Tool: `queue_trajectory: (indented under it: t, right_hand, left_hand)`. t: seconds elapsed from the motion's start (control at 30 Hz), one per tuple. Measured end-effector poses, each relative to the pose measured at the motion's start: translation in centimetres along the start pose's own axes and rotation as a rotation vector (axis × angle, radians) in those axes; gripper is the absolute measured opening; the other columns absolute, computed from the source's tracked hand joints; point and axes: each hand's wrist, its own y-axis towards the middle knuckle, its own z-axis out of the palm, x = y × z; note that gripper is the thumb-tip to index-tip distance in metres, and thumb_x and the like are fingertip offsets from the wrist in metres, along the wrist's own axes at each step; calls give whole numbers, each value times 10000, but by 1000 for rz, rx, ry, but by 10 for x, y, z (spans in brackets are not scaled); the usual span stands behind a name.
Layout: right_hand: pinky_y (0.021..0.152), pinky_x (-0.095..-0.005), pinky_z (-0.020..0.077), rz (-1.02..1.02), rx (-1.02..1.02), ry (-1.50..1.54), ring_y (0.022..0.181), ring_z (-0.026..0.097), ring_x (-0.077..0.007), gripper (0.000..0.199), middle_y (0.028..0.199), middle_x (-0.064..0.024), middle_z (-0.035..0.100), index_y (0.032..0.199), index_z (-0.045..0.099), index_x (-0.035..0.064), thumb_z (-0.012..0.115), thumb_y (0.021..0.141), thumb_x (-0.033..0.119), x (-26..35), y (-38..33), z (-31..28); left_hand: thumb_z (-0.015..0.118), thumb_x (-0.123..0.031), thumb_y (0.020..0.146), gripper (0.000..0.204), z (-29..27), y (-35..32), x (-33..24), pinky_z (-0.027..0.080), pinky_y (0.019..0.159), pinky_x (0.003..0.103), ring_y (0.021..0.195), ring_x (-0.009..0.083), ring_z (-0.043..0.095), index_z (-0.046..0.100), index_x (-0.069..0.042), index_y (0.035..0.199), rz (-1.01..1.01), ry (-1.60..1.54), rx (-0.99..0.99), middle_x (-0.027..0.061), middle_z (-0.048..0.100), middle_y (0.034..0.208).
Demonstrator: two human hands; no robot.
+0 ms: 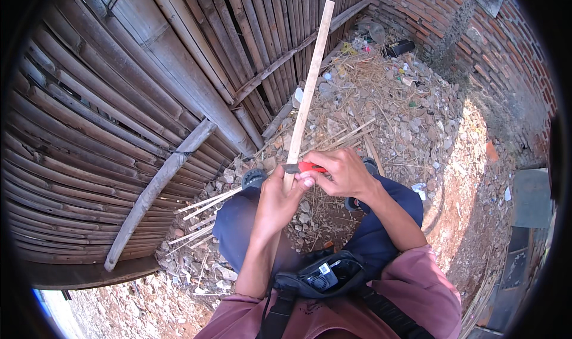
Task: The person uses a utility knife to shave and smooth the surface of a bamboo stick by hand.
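Note:
A long, flat strip of pale wood or bamboo (310, 83) runs from between my knees up and away, leaning slightly right at its far end. My left hand (278, 199) is wrapped round its lower part. In my right hand (341, 172) is a red-handled utility knife (311, 167). Its grey blade (290, 168) lies across the strip, just above my left hand. My right fingertips reach close to the left thumb. The lower end of the strip is partly hidden behind my left hand and forearm.
Several thin split sticks (205, 208) lie beside my left knee. A bamboo slat wall (179, 59) with a pole brace (161, 190) stands at left, a brick wall (506, 53) at far right. Rubble and straw (387, 106) cover the ground. A black pouch (325, 273) rests at my waist.

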Motion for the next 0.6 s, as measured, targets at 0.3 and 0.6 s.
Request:
queue_trajectory:
  t: [0.3,0.6]
  right_hand:
    - [590,-435,563,3,-18,9,687,746,-349,215,839,-127,775,1077,752,116,756,887,215,3,-1,0]
    - [558,-420,549,-7,-76,-49,661,738,-322,216,832,-97,778,1055,758,133,768,856,213,13,0,-1]
  left_hand:
    - [805,-215,1018,284,-1,-2,-4,447,676,258,779,40,510,666,8,1127,-60,-23,45,-40,619,846]
    - [801,-192,1020,217,1,-4,-9,381,605,243,718,31,455,714,0,1070,-80,-41,27,-77,578,785]
